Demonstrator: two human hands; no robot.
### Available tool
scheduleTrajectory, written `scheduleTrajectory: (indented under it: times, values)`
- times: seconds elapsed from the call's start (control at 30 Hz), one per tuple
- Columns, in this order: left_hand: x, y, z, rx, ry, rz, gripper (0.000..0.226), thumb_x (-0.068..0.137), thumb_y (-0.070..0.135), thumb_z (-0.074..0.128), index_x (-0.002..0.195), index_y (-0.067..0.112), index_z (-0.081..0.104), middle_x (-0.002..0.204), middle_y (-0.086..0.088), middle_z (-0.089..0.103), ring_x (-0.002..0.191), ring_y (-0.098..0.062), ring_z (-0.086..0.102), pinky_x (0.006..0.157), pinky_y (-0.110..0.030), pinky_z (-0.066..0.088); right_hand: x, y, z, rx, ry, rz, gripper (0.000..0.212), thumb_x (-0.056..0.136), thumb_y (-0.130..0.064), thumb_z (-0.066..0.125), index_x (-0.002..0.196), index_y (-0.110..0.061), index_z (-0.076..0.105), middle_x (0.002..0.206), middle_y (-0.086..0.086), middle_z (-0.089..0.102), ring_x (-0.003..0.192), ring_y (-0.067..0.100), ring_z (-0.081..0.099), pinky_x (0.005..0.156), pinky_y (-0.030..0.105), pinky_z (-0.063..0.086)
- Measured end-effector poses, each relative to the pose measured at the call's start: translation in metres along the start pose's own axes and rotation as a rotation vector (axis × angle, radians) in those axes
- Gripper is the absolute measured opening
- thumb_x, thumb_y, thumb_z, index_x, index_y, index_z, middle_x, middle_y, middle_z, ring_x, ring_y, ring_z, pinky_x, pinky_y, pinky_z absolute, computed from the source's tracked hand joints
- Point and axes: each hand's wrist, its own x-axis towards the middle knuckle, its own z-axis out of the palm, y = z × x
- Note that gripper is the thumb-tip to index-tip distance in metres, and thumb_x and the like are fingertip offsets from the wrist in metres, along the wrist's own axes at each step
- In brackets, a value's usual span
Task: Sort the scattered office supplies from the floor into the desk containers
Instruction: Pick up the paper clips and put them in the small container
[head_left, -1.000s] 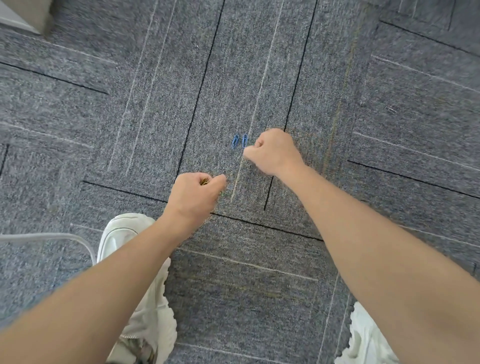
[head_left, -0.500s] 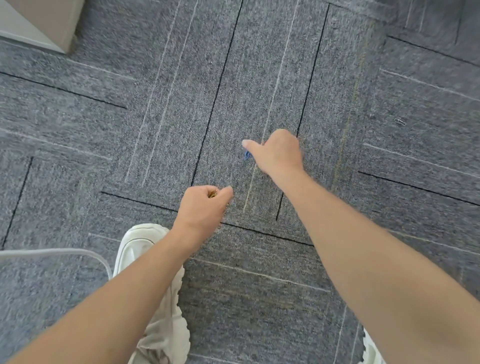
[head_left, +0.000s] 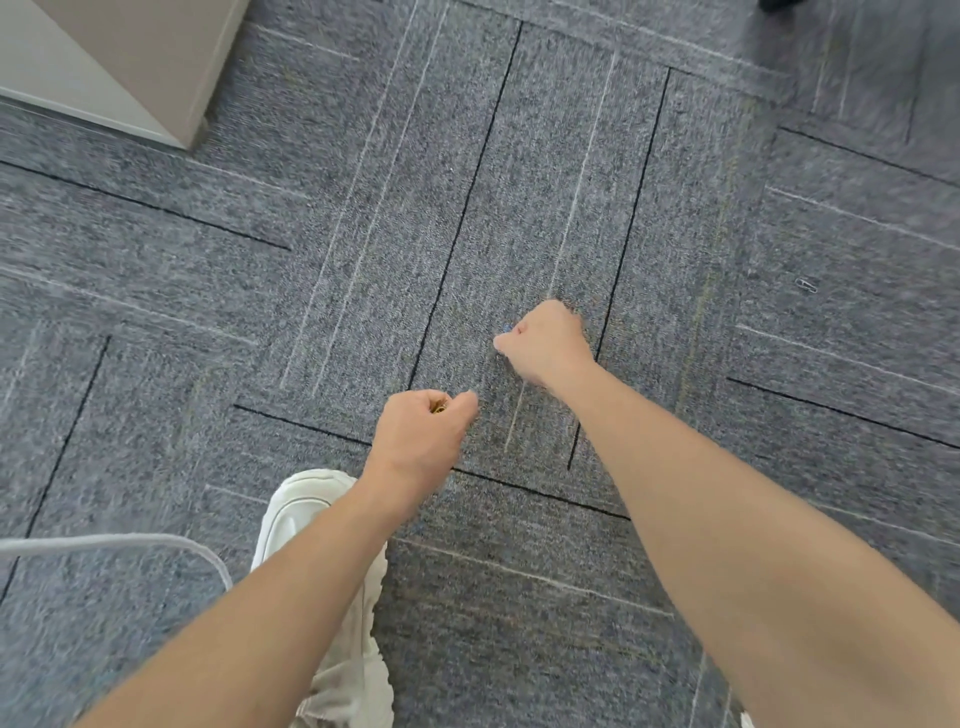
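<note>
Right hand (head_left: 550, 343) grip on blue clip (head_left: 506, 328), unlabelled

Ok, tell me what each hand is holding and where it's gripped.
The right hand pinches something small and blue at its fingertips. The left hand is closed around something small and gold; its grip point is hidden.

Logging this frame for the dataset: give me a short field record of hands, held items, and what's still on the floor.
left hand: closed, gold-coloured item showing in the fist
right hand: closed at carpet level, blue clip at fingertips
loose item: silver paper clip on carpet, far right
floor: grey carpet tiles
other: white shoe, grey cable, cabinet corner
containers: none visible
</note>
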Motion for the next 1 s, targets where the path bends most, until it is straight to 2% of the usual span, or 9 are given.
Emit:
scheduleTrajectory:
  times: [0.07, 0.17, 0.23, 0.33, 0.5, 0.7, 0.77, 0.87, 1.0]
  values:
    - [0.001, 0.001, -0.002, -0.013, -0.008, 0.002, 0.030, 0.086, 0.026, 0.060, 0.064, 0.011, 0.047, 0.060, -0.009, 0.036, 0.057, -0.020, 0.029, 0.046, -0.026, 0.020, -0.005, 0.008, -0.011, 0.413, -0.147, 0.137, 0.023, 0.088, -0.016, 0.060, 0.069, -0.015, 0.047, 0.050, -0.005, 0.038, 0.040, 0.011, 0.030, 0.043, 0.024, 0.028]
    - [0.002, 0.011, -0.004, -0.042, 0.003, -0.024, 0.038, 0.089, 0.024, 0.059, 0.057, 0.015, 0.040, 0.055, -0.006, 0.035, 0.049, -0.018, 0.027, 0.046, -0.025, 0.020, -0.023, 0.031, -0.034, 0.908, -0.376, 0.230, 0.026, 0.085, -0.013, 0.047, 0.063, -0.018, 0.034, 0.058, -0.004, 0.028, 0.048, 0.011, 0.021, 0.040, 0.020, 0.024]
    - [0.000, 0.027, -0.006, -0.098, 0.016, -0.062, 0.041, 0.091, 0.021, 0.058, 0.053, 0.019, 0.041, 0.048, 0.000, 0.038, 0.040, -0.015, 0.030, 0.040, -0.021, 0.023, -0.044, 0.043, -0.050, 1.111, -0.466, 0.238, 0.016, 0.075, -0.012, 0.041, 0.066, -0.019, 0.031, 0.064, -0.001, 0.031, 0.054, 0.011, 0.023, 0.040, 0.020, 0.026]
    - [-0.011, 0.066, -0.009, -0.163, -0.002, -0.092, 0.035, 0.095, 0.021, 0.056, 0.061, 0.016, 0.048, 0.046, 0.006, 0.043, 0.037, -0.011, 0.033, 0.034, -0.020, 0.026, -0.082, 0.049, -0.075, 1.291, -0.472, 0.198, 0.015, 0.065, -0.004, 0.032, 0.067, -0.018, 0.031, 0.066, 0.002, 0.037, 0.055, 0.012, 0.029, 0.040, 0.019, 0.029]
    - [-0.062, 0.123, -0.024, -0.204, -0.048, -0.080, 0.039, 0.093, 0.025, 0.059, 0.058, 0.022, 0.041, 0.044, 0.007, 0.037, 0.038, -0.011, 0.027, 0.038, -0.021, 0.018, -0.144, 0.038, -0.127, 1.241, -0.439, 0.184, 0.021, 0.058, 0.002, 0.028, 0.065, -0.017, 0.032, 0.059, 0.003, 0.036, 0.047, 0.010, 0.028, 0.034, 0.013, 0.020]
    - [-0.178, 0.151, -0.066, -0.257, 0.055, -0.087, 0.040, 0.091, 0.030, 0.059, 0.058, 0.024, 0.036, 0.049, 0.006, 0.030, 0.041, -0.012, 0.021, 0.039, -0.019, 0.013, -0.243, -0.011, -0.190, 1.067, -0.550, 0.094, 0.010, 0.059, -0.011, 0.035, 0.066, -0.018, 0.036, 0.062, -0.001, 0.036, 0.042, 0.008, 0.027, 0.042, 0.015, 0.012]
    - [-0.222, 0.163, -0.082, -0.285, 0.111, -0.063, 0.041, 0.093, 0.030, 0.057, 0.058, 0.024, 0.036, 0.046, 0.007, 0.031, 0.040, -0.010, 0.022, 0.039, -0.019, 0.012, -0.277, -0.024, -0.204, 0.969, -0.594, 0.059, 0.006, 0.066, -0.017, 0.040, 0.066, -0.020, 0.035, 0.062, -0.003, 0.035, 0.045, 0.009, 0.025, 0.039, 0.016, 0.013]
    - [-0.289, 0.174, -0.106, -0.346, 0.177, -0.004, 0.042, 0.094, 0.030, 0.056, 0.058, 0.025, 0.035, 0.045, 0.008, 0.031, 0.041, -0.010, 0.021, 0.038, -0.017, 0.012, -0.326, -0.041, -0.212, 0.782, -0.611, 0.020, 0.020, 0.087, -0.018, 0.044, 0.069, -0.021, 0.036, 0.061, -0.003, 0.036, 0.045, 0.008, 0.027, 0.035, 0.018, 0.019]
    - [-0.382, 0.171, -0.132, -0.422, 0.299, 0.099, 0.041, 0.092, 0.029, 0.056, 0.058, 0.025, 0.034, 0.048, 0.006, 0.030, 0.035, -0.009, 0.023, 0.035, -0.015, 0.013, -0.400, -0.056, -0.207, 0.664, -0.634, -0.016, 0.022, 0.098, -0.015, 0.043, 0.077, -0.017, 0.038, 0.061, -0.001, 0.040, 0.043, 0.008, 0.032, 0.034, 0.017, 0.024]
